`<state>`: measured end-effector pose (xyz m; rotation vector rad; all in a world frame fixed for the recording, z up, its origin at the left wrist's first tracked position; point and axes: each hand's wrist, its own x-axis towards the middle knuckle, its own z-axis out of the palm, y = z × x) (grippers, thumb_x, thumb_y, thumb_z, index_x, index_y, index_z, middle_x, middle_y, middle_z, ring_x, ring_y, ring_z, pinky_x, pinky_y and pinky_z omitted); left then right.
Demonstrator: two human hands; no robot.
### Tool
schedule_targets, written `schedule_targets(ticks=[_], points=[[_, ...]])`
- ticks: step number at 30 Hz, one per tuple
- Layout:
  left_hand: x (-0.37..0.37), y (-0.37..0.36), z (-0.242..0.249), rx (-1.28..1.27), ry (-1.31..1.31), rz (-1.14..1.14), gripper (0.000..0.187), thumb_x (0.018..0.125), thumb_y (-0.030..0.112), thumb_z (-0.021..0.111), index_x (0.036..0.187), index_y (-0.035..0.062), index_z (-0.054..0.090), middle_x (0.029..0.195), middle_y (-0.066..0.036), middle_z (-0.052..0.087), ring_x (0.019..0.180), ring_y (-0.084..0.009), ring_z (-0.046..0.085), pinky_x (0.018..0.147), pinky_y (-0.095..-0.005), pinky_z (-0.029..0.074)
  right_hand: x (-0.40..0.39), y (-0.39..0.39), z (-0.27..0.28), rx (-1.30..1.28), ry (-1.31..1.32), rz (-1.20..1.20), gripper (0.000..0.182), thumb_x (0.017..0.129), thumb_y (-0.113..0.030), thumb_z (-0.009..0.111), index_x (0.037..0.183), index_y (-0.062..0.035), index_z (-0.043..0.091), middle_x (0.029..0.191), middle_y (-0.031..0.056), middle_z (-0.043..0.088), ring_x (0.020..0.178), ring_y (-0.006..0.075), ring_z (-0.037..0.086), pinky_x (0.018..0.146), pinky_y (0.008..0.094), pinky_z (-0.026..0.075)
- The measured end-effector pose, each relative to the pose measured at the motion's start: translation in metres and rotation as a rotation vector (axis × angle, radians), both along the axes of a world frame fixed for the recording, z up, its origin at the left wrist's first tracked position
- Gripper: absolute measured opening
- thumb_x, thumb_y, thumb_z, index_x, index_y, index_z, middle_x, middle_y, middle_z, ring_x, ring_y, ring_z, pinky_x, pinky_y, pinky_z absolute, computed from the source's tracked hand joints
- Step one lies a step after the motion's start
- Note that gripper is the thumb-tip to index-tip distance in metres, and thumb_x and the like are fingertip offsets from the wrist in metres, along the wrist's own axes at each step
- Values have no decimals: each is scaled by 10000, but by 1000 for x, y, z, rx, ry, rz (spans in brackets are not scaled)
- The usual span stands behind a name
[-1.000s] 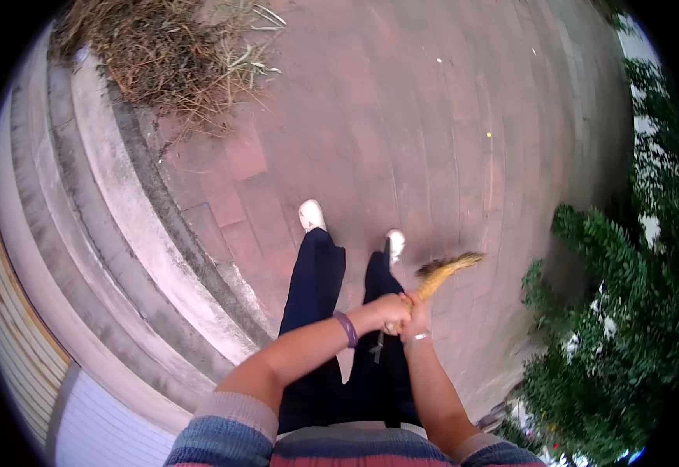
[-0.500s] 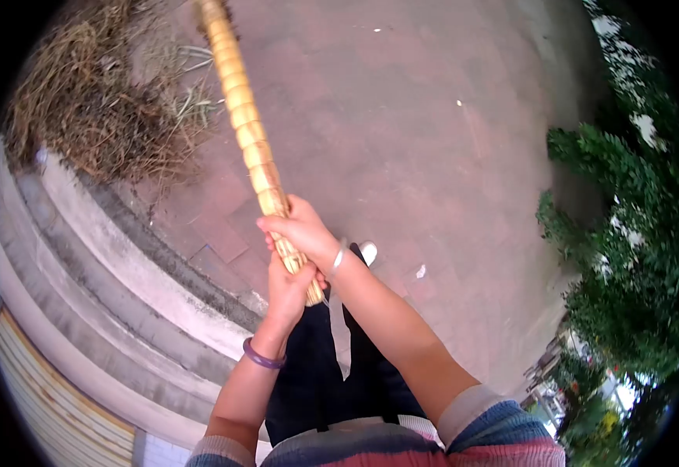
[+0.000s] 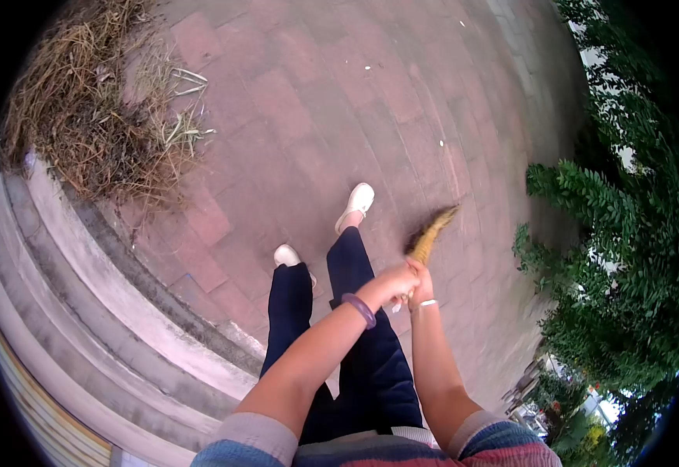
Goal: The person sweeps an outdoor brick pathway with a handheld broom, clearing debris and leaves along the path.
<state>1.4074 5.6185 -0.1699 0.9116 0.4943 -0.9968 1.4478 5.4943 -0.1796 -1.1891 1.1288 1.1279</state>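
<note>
Both my hands grip a yellow, ringed bamboo pole (image 3: 426,243) in front of my right leg. My left hand (image 3: 390,285), with a purple bangle at the wrist, is closed around its near end. Against it, my right hand (image 3: 420,280), wearing a pale bracelet, is also closed on the pole. From the hands the pole slants up and right over the paving, looking short and curved in this view. A dark, fuzzy edge runs along its left side, blurred. What lies at its far end I cannot make out.
A heap of dry straw and twigs (image 3: 90,117) lies on the reddish paving (image 3: 277,109) at upper left. Concrete steps (image 3: 114,265) curve along the left side. Leafy green bushes (image 3: 612,288) line the right. My pale shoes (image 3: 355,201) stand on the paving.
The pole has swung from pointing up-left toward the straw heap to pointing up-right. Both hands moved right with it, still gripping. My feet and legs now show more fully.
</note>
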Motion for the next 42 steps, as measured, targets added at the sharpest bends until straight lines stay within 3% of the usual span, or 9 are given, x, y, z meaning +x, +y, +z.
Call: schedule_targets(ticks=[5, 13, 18, 21, 27, 31, 34, 39, 42], points=[[-38, 135, 27, 114, 137, 613, 369, 834, 261, 560, 1068, -18, 500, 771, -38, 558, 593, -108, 552, 460, -241, 448, -5, 159, -36, 131, -252, 36, 75, 749, -72, 606, 767, -43, 539, 668, 61, 543, 555, 174, 549, 499, 301, 460], [39, 103, 69, 318, 37, 1059, 463, 870, 74, 482, 1281, -28, 294, 1106, -86, 484, 964, -133, 507, 807, -266, 436, 111, 223, 39, 581, -226, 518, 241, 700, -8, 636, 879, -2, 475, 640, 48, 525, 524, 124, 535, 453, 249, 442], [82, 36, 50, 121, -110, 353, 483, 870, 107, 514, 1287, -12, 301, 1092, -83, 516, 962, -172, 538, 833, -293, 444, 152, 96, 56, 261, -375, 221, 323, 721, -28, 640, 995, -9, 469, 674, 27, 532, 539, 111, 541, 479, 246, 469], [133, 10, 52, 325, -117, -119, 518, 815, 265, 596, 1187, -52, 425, 1006, -171, 568, 946, -272, 572, 821, -340, 445, 181, 8, 53, -110, -425, 7, 137, 748, -60, 593, 847, -32, 503, 626, 45, 527, 519, 137, 534, 484, 262, 474], [131, 33, 28, 545, -143, 507, 305, 847, 102, 540, 1111, -42, 490, 858, -89, 615, 775, -147, 617, 703, -257, 483, 295, -111, -33, -37, -190, -236, 92, 785, -139, 525, 825, -57, 534, 618, 48, 519, 558, 178, 538, 541, 355, 480], [79, 64, 31, 592, 269, 516, 258, 849, 73, 512, 1089, -22, 492, 893, -93, 600, 793, -173, 611, 710, -249, 472, 213, 40, -60, 189, -422, -116, 130, 784, -109, 563, 873, -23, 525, 728, 64, 561, 666, 175, 575, 574, 340, 485], [56, 77, 46, 616, 454, 429, 259, 841, 88, 522, 1077, -14, 491, 880, -94, 602, 771, -180, 615, 689, -259, 473, 179, 160, -18, 196, -317, 192, 163, 665, -19, 616, 793, 16, 521, 601, 67, 564, 527, 157, 577, 437, 309, 450], [91, 97, 68, 638, 395, 465, 274, 826, 60, 518, 1085, -20, 479, 850, -92, 603, 756, -175, 618, 680, -247, 472, 269, 193, 18, 635, -75, 217, 215, 690, -25, 642, 793, -20, 453, 632, 73, 536, 493, 140, 537, 436, 271, 456], [109, 118, 73, 624, 314, 524, 269, 820, 40, 513, 1081, -17, 482, 827, -81, 607, 758, -167, 618, 660, -232, 463, 283, 176, 58, 554, -225, 257, 250, 709, -38, 658, 879, -24, 475, 669, 36, 529, 547, 114, 550, 467, 246, 465]])
